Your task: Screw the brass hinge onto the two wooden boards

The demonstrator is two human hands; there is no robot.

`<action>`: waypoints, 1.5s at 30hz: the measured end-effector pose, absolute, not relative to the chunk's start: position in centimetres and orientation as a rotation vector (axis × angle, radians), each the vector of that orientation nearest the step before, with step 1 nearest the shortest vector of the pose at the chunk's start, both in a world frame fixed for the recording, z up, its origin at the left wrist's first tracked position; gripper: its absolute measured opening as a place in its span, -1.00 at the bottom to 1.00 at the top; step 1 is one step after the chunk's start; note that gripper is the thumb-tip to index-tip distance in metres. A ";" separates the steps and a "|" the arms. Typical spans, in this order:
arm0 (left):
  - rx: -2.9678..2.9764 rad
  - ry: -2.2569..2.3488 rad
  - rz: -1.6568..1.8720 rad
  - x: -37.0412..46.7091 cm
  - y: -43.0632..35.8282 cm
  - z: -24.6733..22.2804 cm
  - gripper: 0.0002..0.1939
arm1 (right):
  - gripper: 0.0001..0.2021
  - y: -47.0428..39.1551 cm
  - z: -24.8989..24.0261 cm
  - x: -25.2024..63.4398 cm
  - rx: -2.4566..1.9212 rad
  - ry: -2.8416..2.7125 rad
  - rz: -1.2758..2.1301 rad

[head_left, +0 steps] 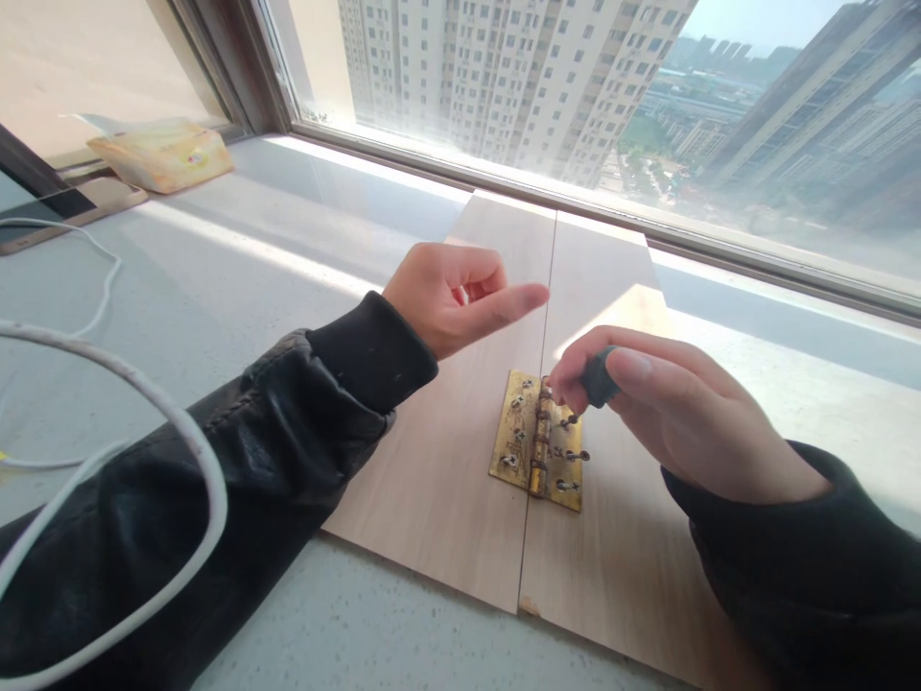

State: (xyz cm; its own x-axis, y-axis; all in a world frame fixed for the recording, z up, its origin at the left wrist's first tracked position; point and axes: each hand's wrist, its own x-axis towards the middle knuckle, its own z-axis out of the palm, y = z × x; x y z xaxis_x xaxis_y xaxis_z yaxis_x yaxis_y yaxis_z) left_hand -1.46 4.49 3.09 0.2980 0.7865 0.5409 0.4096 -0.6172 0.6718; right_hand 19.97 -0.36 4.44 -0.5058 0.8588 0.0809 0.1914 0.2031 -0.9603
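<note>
My right hand (669,403) pinches a short dark grey-green handle (599,377) between thumb and fingers, above the hinge's right leaf; whatever lies beyond the handle is hidden. Below it, a worn brass hinge (540,441) straddles the seam between two pale wooden boards (446,499). Several cross-head screws sit in its left leaf. On the right leaf two screws stick up, one of them a long screw (579,456) leaning over. My left hand (460,297) hovers over the left board, one digit stretched toward the seam and the others curled, holding nothing.
A thick white cable (208,480) loops across the left foreground, over my left sleeve. A phone-like device (79,206) and a soft yellow packet (162,158) lie by the window at the far left. The boards rest on a pale speckled sill (288,614) with the window behind.
</note>
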 end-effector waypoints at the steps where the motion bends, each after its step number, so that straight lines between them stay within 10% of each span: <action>1: 2.189 0.962 1.211 -0.9 4.0 3.3 -0.57 | -0.71 -0.4 4.3 19.8 -0.957 -1.830 1.327; 26: 2.254 1.133 0.973 0.1 4.0 -1.2 -0.29 | -0.61 -1.8 1.8 18.4 -0.666 -1.617 1.250; 45: 2.635 0.838 0.938 2.4 0.1 5.9 -0.59 | -0.71 -1.3 1.8 19.4 -0.734 -1.630 1.390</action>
State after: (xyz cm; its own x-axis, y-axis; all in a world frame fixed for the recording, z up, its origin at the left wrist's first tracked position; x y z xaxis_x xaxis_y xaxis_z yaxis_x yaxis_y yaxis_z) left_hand 2.41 0.05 5.93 0.6335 0.5825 0.5094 0.4414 -0.8127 0.3804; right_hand 19.43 -1.32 1.85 -0.4676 0.8543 0.2271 -0.0894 0.2099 -0.9736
